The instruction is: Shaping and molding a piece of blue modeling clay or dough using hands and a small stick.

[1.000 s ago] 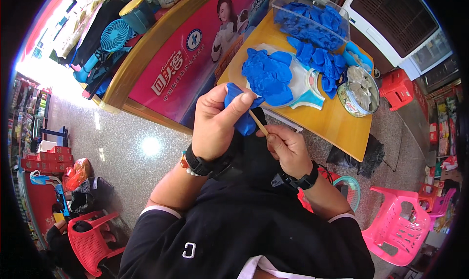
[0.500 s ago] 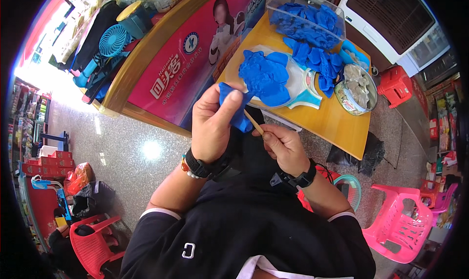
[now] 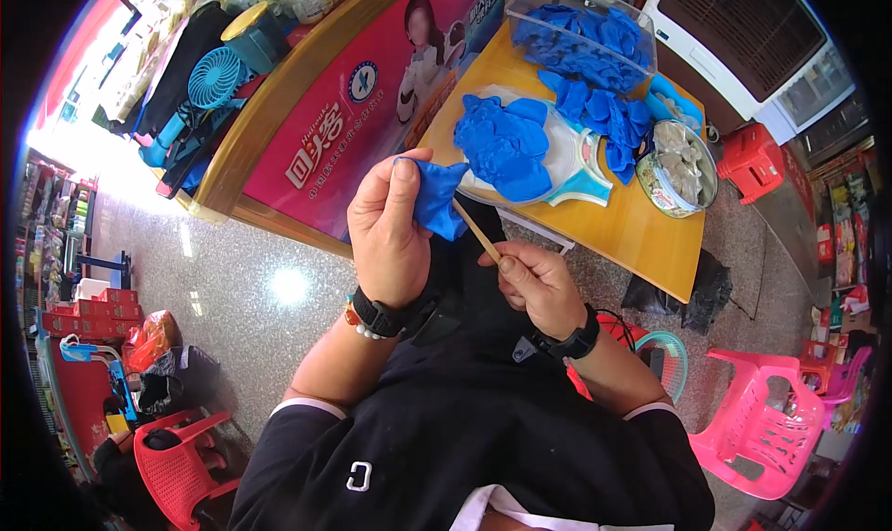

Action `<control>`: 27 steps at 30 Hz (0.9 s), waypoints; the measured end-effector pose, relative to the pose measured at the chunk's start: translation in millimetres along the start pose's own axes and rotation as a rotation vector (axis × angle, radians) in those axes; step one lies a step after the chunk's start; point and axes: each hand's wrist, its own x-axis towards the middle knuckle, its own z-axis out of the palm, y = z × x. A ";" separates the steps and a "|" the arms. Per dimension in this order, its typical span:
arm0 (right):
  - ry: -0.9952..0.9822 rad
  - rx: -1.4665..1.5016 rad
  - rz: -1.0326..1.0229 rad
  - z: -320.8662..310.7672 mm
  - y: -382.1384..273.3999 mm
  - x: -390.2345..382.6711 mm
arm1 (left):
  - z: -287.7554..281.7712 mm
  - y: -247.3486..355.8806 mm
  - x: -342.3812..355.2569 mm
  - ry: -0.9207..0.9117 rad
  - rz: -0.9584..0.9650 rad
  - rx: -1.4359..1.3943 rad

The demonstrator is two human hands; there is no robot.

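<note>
My left hand [image 3: 386, 234] pinches the edge of a soft blue petal-shaped piece [image 3: 437, 201] between thumb and fingers, above the near edge of the table. In my right hand [image 3: 541, 285] is a thin wooden stick [image 3: 480, 232], slanting up to the left. Its far tip lies at the blue piece; whether it touches cannot be made out. Just beyond, a heap of similar blue pieces [image 3: 506, 150] rests on a round pale plate [image 3: 557, 164]. More loose blue pieces [image 3: 618, 122] lie to the right of that heap.
On the wooden table [image 3: 641, 252] stand a clear bin [image 3: 648, 59] of blue pieces and a round tin [image 3: 669, 196] with greyish contents. A pink printed counter [image 3: 325, 131] borders it at left. Pink chairs [image 3: 757, 429] and a black bag [image 3: 697, 289] are on the floor.
My left hand has drawn the blue piece a little left, and the piece now hangs more spread out. More of the stick shows; my right hand has barely moved.
</note>
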 end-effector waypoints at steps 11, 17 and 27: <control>-0.014 0.017 -0.015 -2.5 -5.9 0.7 | 12.6 4.9 -4.3 -0.021 -0.019 0.065; -0.008 0.075 -0.091 3.4 -2.7 2.5 | 14.3 -3.3 -9.3 -0.139 0.017 0.093; 0.059 -0.064 -0.063 -2.3 -7.0 3.3 | 9.7 -8.9 -6.4 -0.117 -0.055 0.178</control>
